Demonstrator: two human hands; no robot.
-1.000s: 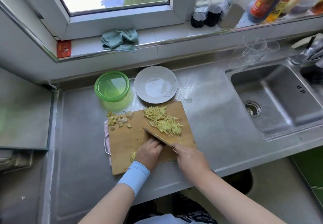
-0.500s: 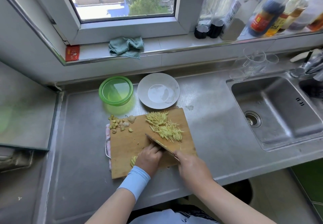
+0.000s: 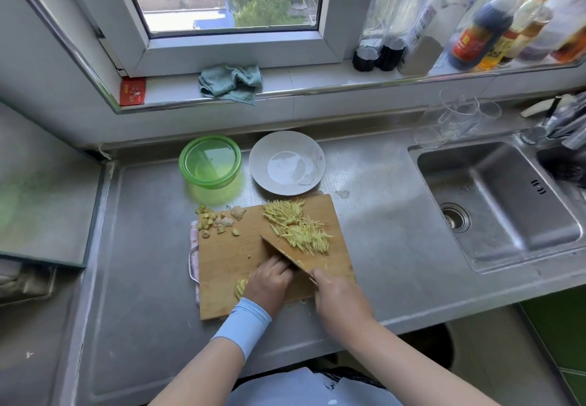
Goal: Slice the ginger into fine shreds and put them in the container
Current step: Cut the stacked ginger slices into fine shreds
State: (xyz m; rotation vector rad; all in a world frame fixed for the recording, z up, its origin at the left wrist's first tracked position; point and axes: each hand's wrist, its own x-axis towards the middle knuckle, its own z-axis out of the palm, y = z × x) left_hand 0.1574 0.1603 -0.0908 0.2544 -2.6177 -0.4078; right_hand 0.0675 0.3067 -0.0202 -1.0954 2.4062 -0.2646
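A wooden cutting board (image 3: 231, 256) lies on the steel counter. A pile of fine ginger shreds (image 3: 296, 226) covers its far right part, and ginger scraps and peel (image 3: 217, 220) sit at its far left corner. My left hand (image 3: 268, 282), with a pale blue wrist sleeve, presses down on ginger slices (image 3: 240, 288) near the board's front. My right hand (image 3: 341, 299) grips the knife (image 3: 282, 255), whose blade rests against my left fingers. The green container (image 3: 210, 161) stands behind the board, with nothing visible inside it.
A white plate (image 3: 287, 163) sits right of the green container. The sink (image 3: 498, 199) lies to the right, with clear glasses (image 3: 456, 120) behind it. Bottles (image 3: 475, 25) and a teal cloth (image 3: 231, 83) rest on the window ledge. A glass stove top (image 3: 41, 202) is at the left.
The view has tilted so everything sits lower in frame. Both hands stay on the board, and the knife has shifted only slightly against my left fingers.
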